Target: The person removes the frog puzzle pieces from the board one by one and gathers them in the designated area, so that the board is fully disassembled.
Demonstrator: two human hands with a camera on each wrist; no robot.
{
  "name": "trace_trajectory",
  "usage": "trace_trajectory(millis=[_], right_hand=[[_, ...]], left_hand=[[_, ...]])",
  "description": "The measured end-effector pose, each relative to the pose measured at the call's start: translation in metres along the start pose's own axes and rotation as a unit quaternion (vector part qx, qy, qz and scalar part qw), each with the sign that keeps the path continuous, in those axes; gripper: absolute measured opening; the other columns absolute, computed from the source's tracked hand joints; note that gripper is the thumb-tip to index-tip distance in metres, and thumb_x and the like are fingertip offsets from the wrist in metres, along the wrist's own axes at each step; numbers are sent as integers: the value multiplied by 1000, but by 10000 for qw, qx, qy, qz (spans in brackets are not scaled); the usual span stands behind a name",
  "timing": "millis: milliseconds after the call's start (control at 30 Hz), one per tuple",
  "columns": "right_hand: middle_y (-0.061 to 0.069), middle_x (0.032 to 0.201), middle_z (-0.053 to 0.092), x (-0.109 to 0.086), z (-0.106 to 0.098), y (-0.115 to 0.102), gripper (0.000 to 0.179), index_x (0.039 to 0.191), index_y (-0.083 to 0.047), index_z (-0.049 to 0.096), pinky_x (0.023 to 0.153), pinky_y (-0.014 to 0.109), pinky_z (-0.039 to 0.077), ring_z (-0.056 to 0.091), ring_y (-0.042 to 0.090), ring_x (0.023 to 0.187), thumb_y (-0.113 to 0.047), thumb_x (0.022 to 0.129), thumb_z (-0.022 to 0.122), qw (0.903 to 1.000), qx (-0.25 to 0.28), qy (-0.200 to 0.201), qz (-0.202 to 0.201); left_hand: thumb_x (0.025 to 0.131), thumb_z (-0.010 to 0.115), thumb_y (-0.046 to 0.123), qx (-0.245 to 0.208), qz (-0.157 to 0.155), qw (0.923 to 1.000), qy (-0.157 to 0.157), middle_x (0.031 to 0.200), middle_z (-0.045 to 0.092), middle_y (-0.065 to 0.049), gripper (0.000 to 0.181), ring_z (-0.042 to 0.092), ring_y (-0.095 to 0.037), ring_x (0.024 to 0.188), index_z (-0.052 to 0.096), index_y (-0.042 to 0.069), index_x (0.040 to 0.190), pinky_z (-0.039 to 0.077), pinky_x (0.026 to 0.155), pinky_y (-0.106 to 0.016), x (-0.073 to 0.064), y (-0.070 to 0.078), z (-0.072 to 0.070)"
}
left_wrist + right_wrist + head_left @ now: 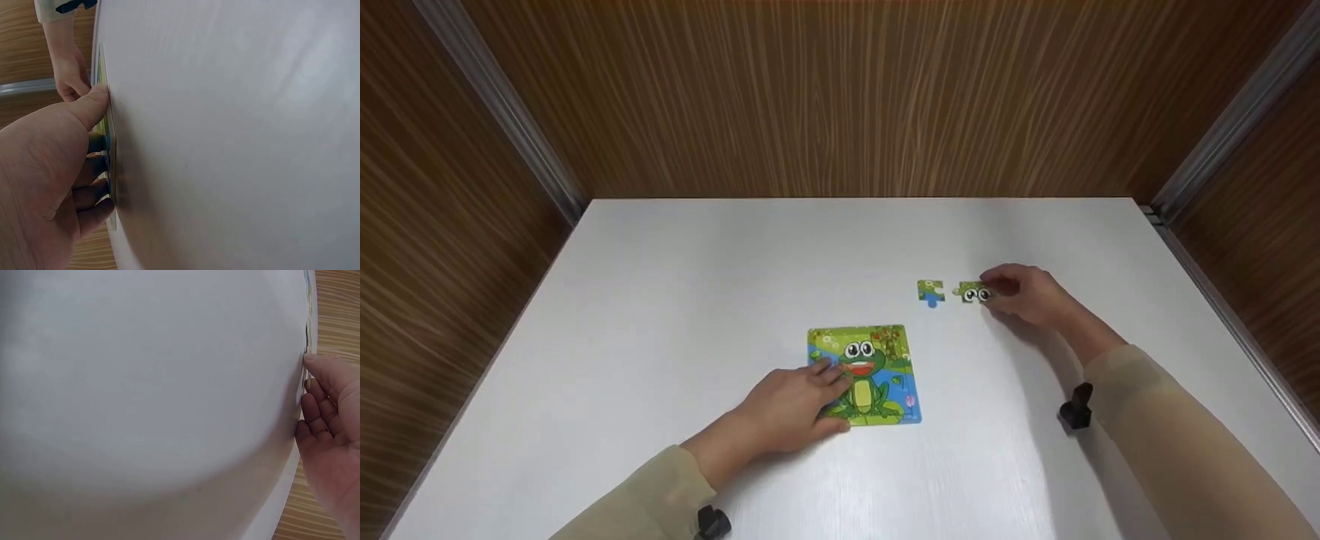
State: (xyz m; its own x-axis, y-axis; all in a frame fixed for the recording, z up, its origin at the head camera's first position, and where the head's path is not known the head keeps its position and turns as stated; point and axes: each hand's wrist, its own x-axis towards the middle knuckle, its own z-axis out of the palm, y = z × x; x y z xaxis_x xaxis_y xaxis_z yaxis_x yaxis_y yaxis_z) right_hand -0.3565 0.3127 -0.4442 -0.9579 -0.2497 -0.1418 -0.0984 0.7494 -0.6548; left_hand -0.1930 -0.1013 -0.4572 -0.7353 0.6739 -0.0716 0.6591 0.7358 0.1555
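Plainly, in the head view, the right hand [1026, 295] pinches the right end of a flat green jigsaw piece with two cartoon eyes [973, 293], its long axis running sideways toward a small green-and-blue jigsaw piece [931, 293] at its left; closer in and further left, a square green-and-blue frog-picture board [877, 375] lies under the left hand [795, 405], fingers relaxed on top. The left wrist view adds the board's thin edge beside the thumb, along the white tabletop [697, 300]; the right wrist view shows the right hand's grip edge-on, printed faces hidden
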Motion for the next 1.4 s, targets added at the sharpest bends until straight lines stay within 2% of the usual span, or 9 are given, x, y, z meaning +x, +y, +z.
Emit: trace_trajectory(millis=[200, 567, 867, 1200, 1300, 1400], right_hand=[[19, 142, 62, 3, 3, 0, 46, 142, -3, 63, 113, 50, 42, 55, 35, 131, -7, 96, 73, 10000, 57, 38, -7], [18, 143, 62, 2, 1, 0, 47, 142, -4, 63, 113, 49, 42, 55, 34, 131, -5, 96, 71, 9999, 58, 81, 26], [19, 145, 60, 2, 2, 1, 48, 143, -3, 62, 115, 51, 41, 53, 35, 134, -4, 96, 70, 10000, 58, 52, 30], [19, 147, 59, -2, 3, 2, 49, 144, -3, 61, 117, 52, 39, 52, 35, 136, -5, 97, 73, 9998, 172, 137, 42], [17, 144, 61, -3, 3, 2, 49, 145, -5, 61, 115, 50, 43, 55, 34, 132, -9, 97, 73, 9995, 216, 229, 85], [16, 139, 63, -4, 3, -1, 47, 145, -6, 61, 105, 45, 50, 58, 32, 125, -12, 99, 72, 9990, 288, 329, 117]], left_hand=[[106, 59, 53, -187, -5, 9998, 58, 159, 52, -10, 65, 47, -32, 149, 57, 11, 155, 53, 106, -50, -1, 1, 0], [106, 57, 56, -102, -26, 9998, 141, 158, 54, -8, 65, 48, -32, 148, 58, 12, 154, 54, 103, -50, 0, 0, 1], [106, 56, 57, -83, -44, 9999, 60, 160, 52, -7, 67, 47, -31, 149, 56, 13, 156, 53, 105, -49, -1, 0, 1], [106, 57, 56, 13, 56, 9999, 123, 159, 53, -7, 66, 50, -30, 147, 57, 11, 155, 54, 103, -48, 0, 0, 4], [106, 57, 56, 50, 82, 9999, 127, 159, 53, -8, 67, 50, -30, 146, 56, 11, 156, 54, 104, -48, 0, -1, 3], [106, 56, 57, 92, 95, 9998, 124, 160, 53, -8, 68, 50, -30, 146, 55, 12, 157, 55, 103, -48, 1, -1, 2]])
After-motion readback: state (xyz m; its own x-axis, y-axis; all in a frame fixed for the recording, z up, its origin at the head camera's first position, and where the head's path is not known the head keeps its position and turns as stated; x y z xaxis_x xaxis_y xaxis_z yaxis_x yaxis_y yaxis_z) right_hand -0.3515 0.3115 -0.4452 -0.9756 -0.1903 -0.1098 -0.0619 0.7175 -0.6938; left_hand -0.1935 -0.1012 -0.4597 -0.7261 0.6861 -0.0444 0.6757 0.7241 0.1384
